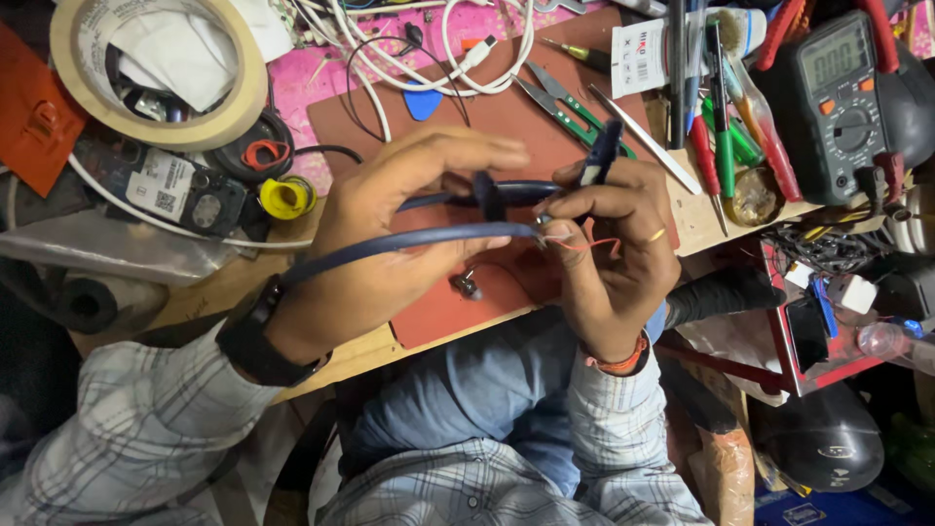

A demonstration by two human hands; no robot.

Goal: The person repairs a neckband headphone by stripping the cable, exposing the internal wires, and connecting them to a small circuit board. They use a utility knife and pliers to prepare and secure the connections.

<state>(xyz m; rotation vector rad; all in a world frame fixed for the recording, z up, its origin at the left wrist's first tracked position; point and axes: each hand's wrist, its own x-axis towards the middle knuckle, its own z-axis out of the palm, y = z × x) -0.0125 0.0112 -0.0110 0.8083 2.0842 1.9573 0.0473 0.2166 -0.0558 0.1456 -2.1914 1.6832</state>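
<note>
My left hand grips a dark blue neckband earphone band that curves across my palm. At the band's open end, my right hand pinches the tip, where thin red wires stick out. A dark blue end piece rises above my right fingers. A small earbud dangles on a thin wire below my left hand, over a reddish-brown work mat. I wear a black watch on the left wrist and a ring and orange thread on the right.
A roll of masking tape lies at the back left, white cables at the back middle. Green-handled snips, screwdrivers and a multimeter sit at the right. The wooden bench edge runs above my lap.
</note>
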